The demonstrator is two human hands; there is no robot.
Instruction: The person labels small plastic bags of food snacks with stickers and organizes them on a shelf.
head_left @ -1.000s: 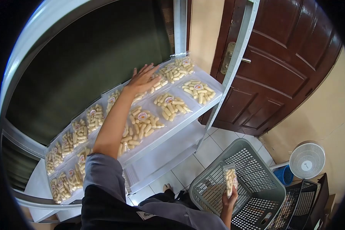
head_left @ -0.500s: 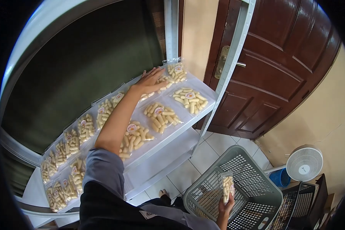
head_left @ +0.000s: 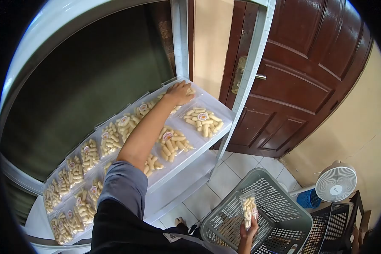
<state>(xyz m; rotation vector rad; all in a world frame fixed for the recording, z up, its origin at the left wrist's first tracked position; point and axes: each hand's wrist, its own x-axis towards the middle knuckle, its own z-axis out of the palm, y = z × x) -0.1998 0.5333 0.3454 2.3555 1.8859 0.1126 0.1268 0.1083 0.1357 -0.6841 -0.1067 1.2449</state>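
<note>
My left hand reaches across the white shelf and lies with its palm down over a clear bag of pale finger-shaped snacks at the far back corner, covering most of it. In my right hand is another snack bag, held upright by its lower part above the grey basket. A front-row bag with a round label lies just right of my left hand. Nearer me, a similar bag rests beside my forearm, which partly hides other bags.
Two rows of snack bags run along the shelf. A metal upright stands at its right end, before a brown door. At right are a white fan, a blue bin and black crates.
My left hand has moved onto the bag at the far corner, covering its label. My right hand keeps its bag above the basket. The view has shifted slightly.
</note>
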